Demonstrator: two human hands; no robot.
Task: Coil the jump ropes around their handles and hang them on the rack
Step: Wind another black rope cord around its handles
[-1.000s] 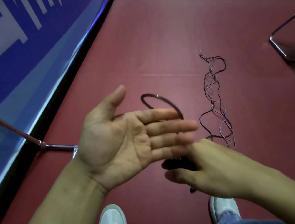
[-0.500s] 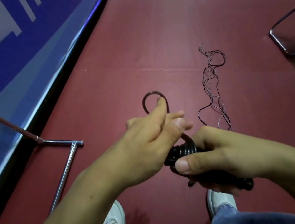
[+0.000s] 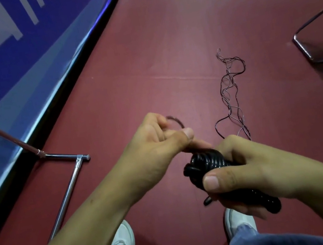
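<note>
Though blurred, perhaps a rope loop (image 3: 175,121).

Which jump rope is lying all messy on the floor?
The thin tangled rope, loose on the red floor with no hand on it. The thick black rope is coiled, gripped by the right hand.

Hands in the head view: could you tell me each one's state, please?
Left hand: pinches the rope's loose end.
Right hand: grips the coiled handles.
</note>
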